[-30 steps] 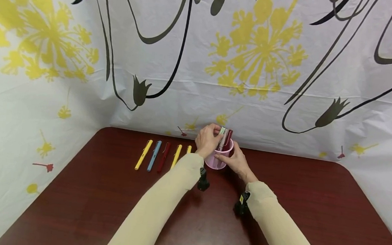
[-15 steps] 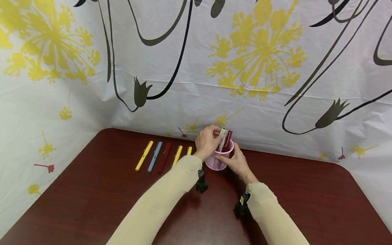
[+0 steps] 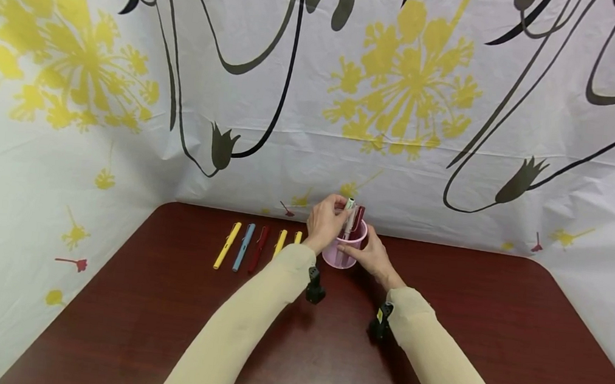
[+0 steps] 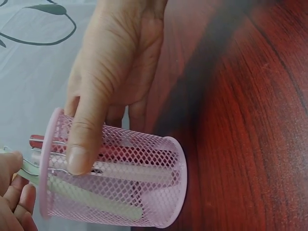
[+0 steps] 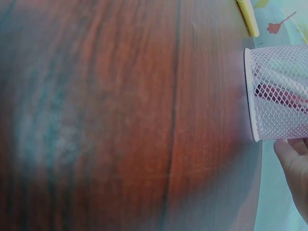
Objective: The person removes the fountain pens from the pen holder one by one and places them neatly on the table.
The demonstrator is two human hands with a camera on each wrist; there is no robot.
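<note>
A pink mesh pen cup (image 3: pixel 341 257) stands near the table's back edge. My right hand (image 3: pixel 374 256) grips it from the right side, the thumb across the front of the mesh, as the left wrist view also shows. At the rim, my left hand (image 3: pixel 325 223) pinches the upper end of a light green pen (image 4: pixel 30 176), whose lower part slants inside the cup. Next to it in the cup lean a dark red pen (image 3: pixel 359 216) and a pale, clear-looking pen (image 4: pixel 139 172). In the right wrist view only the cup's lower part and part of my right hand (image 5: pixel 296 166) show.
Left of the cup, several pens lie in a row on the dark red wooden table (image 3: pixel 128 298): a yellow pen (image 3: pixel 227 246), a blue pen (image 3: pixel 244 248), a dark red pen (image 3: pixel 258 250) and more yellow ones, partly behind my left arm. A patterned white sheet (image 3: pixel 292 111) hangs behind.
The light green pen in my left hand has risen slightly against the other pens in the cup. My right hand stays on the cup.
</note>
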